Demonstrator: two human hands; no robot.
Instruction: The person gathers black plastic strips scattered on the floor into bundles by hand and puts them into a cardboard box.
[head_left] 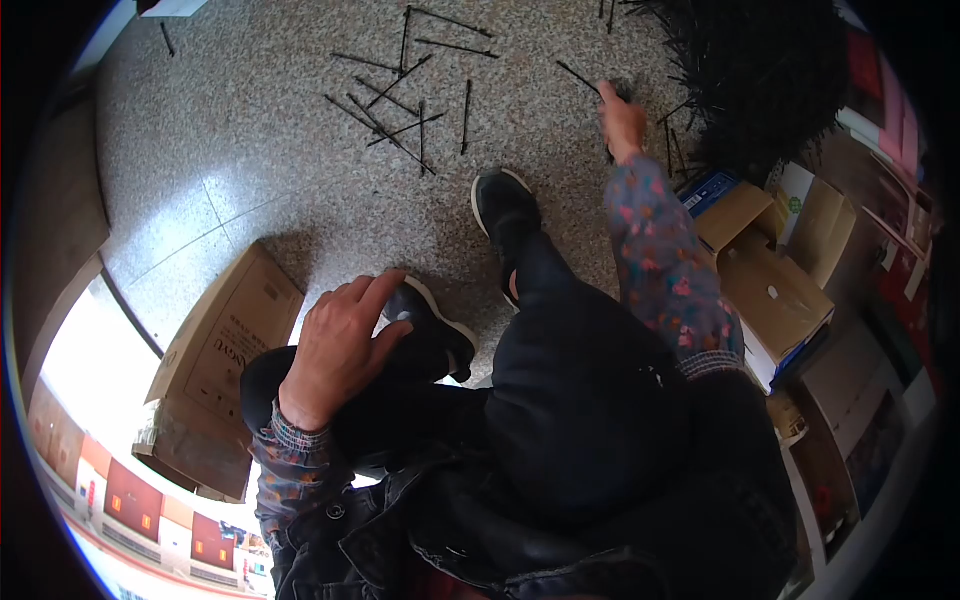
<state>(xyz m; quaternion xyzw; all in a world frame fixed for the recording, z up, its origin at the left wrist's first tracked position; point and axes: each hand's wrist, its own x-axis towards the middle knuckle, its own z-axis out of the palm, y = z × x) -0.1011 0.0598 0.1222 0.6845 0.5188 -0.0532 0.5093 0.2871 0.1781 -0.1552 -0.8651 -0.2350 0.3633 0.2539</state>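
Observation:
My right hand (pixel 623 122) reaches forward over the speckled floor, its fingers closed round a thin black stick (pixel 577 74) that pokes out to the upper left. Something dark shows just behind the knuckles, too blurred to name. Close by on the right stands a big bristly mass of black sticks (pixel 765 80). Over my left knee hangs my left hand (pixel 345 335), fingers stretched and thumb apart, with nothing in it. Several loose black sticks (pixel 467 117) lie scattered and crossed on the floor ahead of my shoes.
A closed cardboard carton (pixel 225 330) stands by my left leg. On my right are opened cardboard boxes (pixel 770 285) with blue edges. My dark shoes (pixel 505 205) rest on the floor (pixel 270 130). A brown panel (pixel 60 200) borders the far left.

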